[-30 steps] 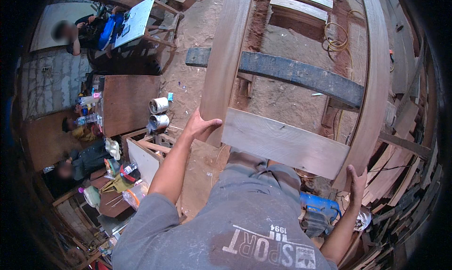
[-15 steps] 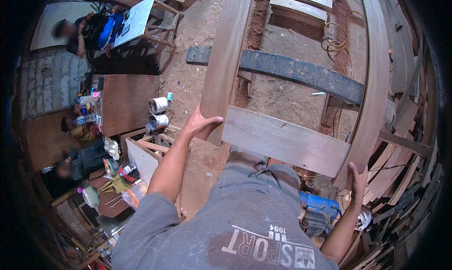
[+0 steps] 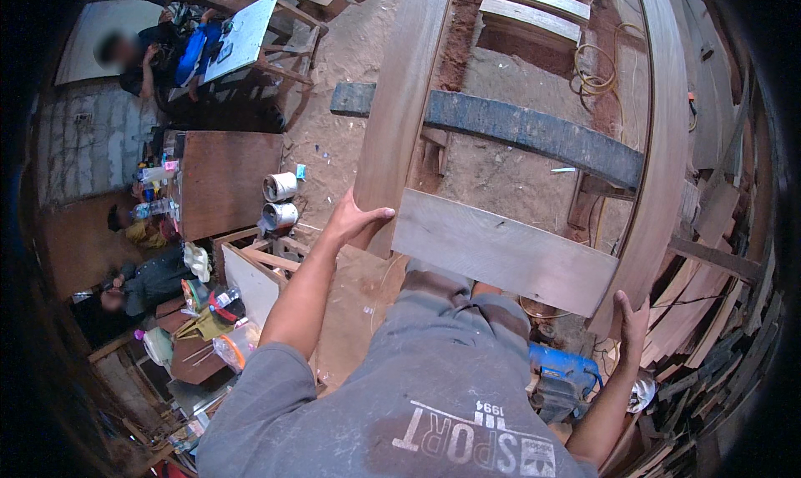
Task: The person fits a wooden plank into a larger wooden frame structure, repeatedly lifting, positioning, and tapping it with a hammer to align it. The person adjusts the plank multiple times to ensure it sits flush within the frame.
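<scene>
A wooden frame lies before me, made of a left side board (image 3: pixel 397 103), a right side board (image 3: pixel 659 136) and a cross board (image 3: pixel 505 249) fitted between them at the near end. My left hand (image 3: pixel 355 219) grips the near end of the left board, thumb on top and fingers hidden beneath. At the near end of the right board, my right hand (image 3: pixel 631 319) is closed round the outer edge with its thumb up; its other fingers are partly hidden. The frame rests over a dark, worn support beam (image 3: pixel 534 132).
Two paint-spattered buckets (image 3: pixel 279 201) stand left of the frame beside a brown cabinet (image 3: pixel 229 182). A blue machine (image 3: pixel 563 365) sits near my right leg. Stacked planks (image 3: pixel 709 311) fill the right side. A yellow hose (image 3: pixel 594 82) coils on the dirt floor. Several people sit at the left.
Both hands keep their hold and the frame stays nearly in place. At the left, a seated person's head and arms have shifted slightly.
</scene>
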The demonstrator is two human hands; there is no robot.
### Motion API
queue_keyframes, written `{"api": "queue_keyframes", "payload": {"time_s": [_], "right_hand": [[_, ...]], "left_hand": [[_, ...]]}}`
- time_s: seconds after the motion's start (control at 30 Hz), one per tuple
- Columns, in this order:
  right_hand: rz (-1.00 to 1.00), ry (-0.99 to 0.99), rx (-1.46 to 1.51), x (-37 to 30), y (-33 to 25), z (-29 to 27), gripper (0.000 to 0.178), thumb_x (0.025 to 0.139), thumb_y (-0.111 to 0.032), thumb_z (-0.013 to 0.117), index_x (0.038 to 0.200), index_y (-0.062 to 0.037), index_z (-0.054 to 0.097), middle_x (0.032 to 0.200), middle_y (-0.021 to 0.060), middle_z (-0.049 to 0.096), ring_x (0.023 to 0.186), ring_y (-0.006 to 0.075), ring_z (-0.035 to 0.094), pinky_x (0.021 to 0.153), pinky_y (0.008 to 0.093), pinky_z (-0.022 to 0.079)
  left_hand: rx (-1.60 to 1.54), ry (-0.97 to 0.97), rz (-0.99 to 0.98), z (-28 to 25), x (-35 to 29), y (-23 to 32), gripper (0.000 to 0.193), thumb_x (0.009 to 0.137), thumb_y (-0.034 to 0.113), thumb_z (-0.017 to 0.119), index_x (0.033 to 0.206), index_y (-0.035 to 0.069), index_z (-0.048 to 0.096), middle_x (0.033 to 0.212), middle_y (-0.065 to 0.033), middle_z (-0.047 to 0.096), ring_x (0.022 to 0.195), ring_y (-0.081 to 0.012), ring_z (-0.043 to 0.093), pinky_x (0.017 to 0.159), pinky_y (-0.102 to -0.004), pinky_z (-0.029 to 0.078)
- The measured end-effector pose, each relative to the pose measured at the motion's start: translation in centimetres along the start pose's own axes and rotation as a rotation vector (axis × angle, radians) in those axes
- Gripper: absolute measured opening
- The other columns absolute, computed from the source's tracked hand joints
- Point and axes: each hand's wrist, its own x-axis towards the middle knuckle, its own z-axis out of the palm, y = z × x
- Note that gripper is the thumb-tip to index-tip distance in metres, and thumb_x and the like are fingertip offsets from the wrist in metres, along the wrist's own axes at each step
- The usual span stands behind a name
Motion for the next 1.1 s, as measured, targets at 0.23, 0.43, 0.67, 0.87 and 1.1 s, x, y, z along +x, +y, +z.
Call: {"api": "queue_keyframes", "payload": {"time_s": [0.23,0.43,0.67,0.87,1.1], "right_hand": [[0.032,0.000,0.013,-0.6,-1.2,0.1,0.091,0.088,-0.035,0.086,0.153,0.0115,0.042,0.145,0.0238,0.059,0.131,0.0328,0.059,0.113,0.0398,0.043],[0.017,-0.038,0.055,-0.6,-1.3,0.0,0.090,0.087,-0.038,0.087,0.149,0.0118,0.046,0.142,0.0246,0.061,0.129,0.0334,0.061,0.112,0.0405,0.045],[0.012,-0.001,-0.037,-0.7,-1.4,-0.1,0.099,0.085,-0.045,0.087,0.150,0.0162,0.042,0.143,0.0297,0.059,0.133,0.0374,0.059,0.114,0.0424,0.044],[0.042,-0.028,-0.067,-0.2,-0.6,-0.4,0.116,0.082,-0.056,0.086,0.154,0.0193,0.035,0.151,0.0352,0.051,0.142,0.0418,0.051,0.119,0.0436,0.040],[0.035,0.000,-0.158,0.2,0.4,-0.6,0.113,0.082,-0.054,0.086,0.154,0.0183,0.036,0.150,0.0342,0.053,0.140,0.0406,0.053,0.117,0.0434,0.041]], "left_hand": [[0.036,0.044,-0.076,0.0,-0.5,0.8,0.115,0.061,0.050,0.101,0.147,-0.006,0.048,0.138,-0.0233,0.065,0.130,-0.0319,0.063,0.112,-0.0423,0.050],[0.065,0.060,-0.095,0.1,-0.1,-0.3,0.121,0.059,0.052,0.102,0.148,-0.007,0.045,0.140,-0.0250,0.063,0.132,-0.0333,0.061,0.113,-0.0432,0.049],[0.063,0.063,-0.049,0.3,0.4,-1.3,0.119,0.060,0.052,0.101,0.147,-0.006,0.043,0.138,-0.0268,0.063,0.132,-0.0346,0.062,0.112,-0.0435,0.050],[0.065,0.071,-0.081,0.4,-0.1,-1.2,0.117,0.062,0.051,0.101,0.146,-0.006,0.044,0.138,-0.0267,0.063,0.131,-0.0349,0.062,0.112,-0.0438,0.050],[0.041,0.090,-0.029,0.4,-0.4,-0.7,0.116,0.061,0.050,0.101,0.145,-0.006,0.044,0.138,-0.0270,0.063,0.130,-0.0357,0.062,0.112,-0.0444,0.049]]}}
